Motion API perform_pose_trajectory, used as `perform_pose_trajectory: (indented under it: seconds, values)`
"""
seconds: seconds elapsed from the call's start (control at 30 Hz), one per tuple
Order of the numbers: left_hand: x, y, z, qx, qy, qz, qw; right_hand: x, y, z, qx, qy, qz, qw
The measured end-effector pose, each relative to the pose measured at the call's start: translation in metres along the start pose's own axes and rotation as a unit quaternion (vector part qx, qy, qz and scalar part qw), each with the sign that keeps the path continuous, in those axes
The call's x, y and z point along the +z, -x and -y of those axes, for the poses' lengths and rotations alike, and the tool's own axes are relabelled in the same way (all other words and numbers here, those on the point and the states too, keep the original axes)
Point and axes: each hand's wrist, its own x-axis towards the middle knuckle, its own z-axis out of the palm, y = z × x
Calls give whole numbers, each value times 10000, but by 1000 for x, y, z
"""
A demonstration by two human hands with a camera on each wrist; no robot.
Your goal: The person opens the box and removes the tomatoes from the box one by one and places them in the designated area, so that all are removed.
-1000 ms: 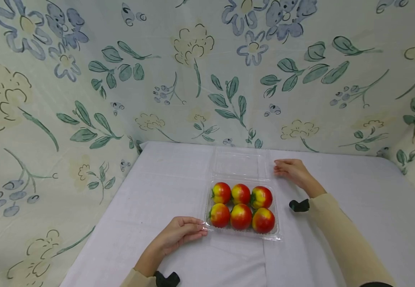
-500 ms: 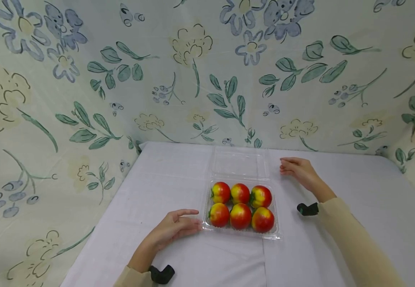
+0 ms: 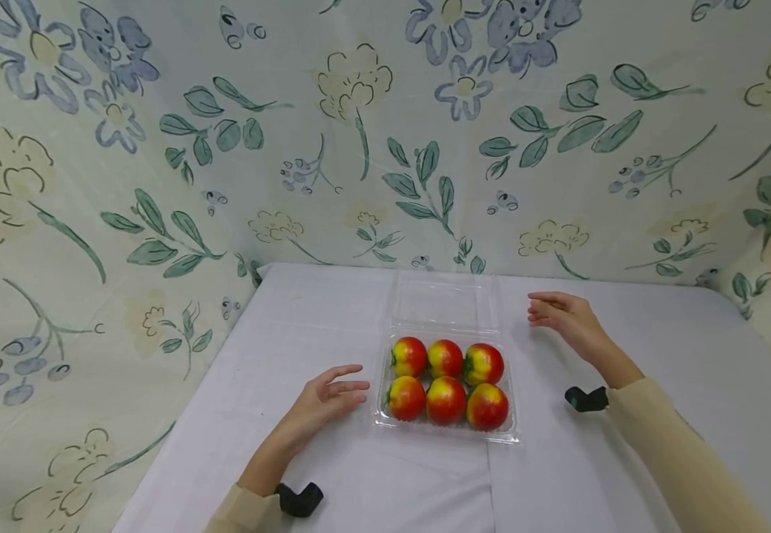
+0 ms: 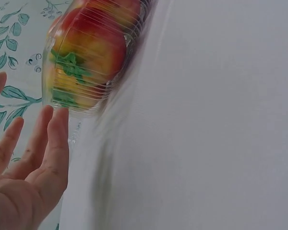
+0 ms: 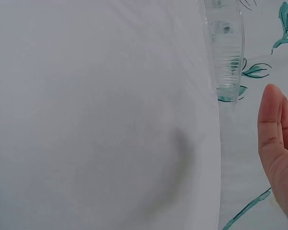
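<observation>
A clear plastic clamshell box (image 3: 448, 436) lies on the white-covered table, its lid (image 3: 444, 303) folded back toward the wall. Several red-and-yellow fruits (image 3: 446, 400) with green leafy caps sit inside in two rows. Left of the box, my left hand (image 3: 328, 400) holds nothing, its fingers spread and slightly bent. In the left wrist view those fingertips (image 4: 59, 120) appear just below the ribbed corner of the box. My right hand (image 3: 575, 322) is to the right of the lid, fingers extended and nothing in it. The right wrist view shows the lid's ribbed side (image 5: 228, 62) apart from that hand.
A white cloth (image 3: 292, 318) with creases at the front covers the table. Behind it and at the left hangs a curtain (image 3: 359, 185) printed with flowers and leaves. Black straps (image 3: 300, 500) show at both wrists.
My left hand has let go of the box's front left corner and moved up and away to the left. My right hand has drawn further right from the lid. The box stays in place.
</observation>
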Motion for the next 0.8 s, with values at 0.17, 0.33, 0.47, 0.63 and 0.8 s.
perform_pose_trajectory:
  seconds: [0.17, 0.33, 0.47, 0.63, 0.8]
  values:
    - [3, -6, -2, 319, -391, -303, 9983, 1, 7, 6, -324, 68, -66, 9994]
    - [6, -13, -4, 627, -499, -552, 9953, 5, 14, 15, -593, 114, -98, 9981]
    - [7, -19, -4, 724, -550, -666, 9936, 7, 20, 21, -778, 199, -73, 9967]
    - [6, -25, -3, 848, -524, -683, 9927, 12, 30, 28, -959, 287, -45, 9950]
    - [7, -28, -6, 774, -503, -694, 9933, 17, 41, 37, -971, 127, 90, 9952]
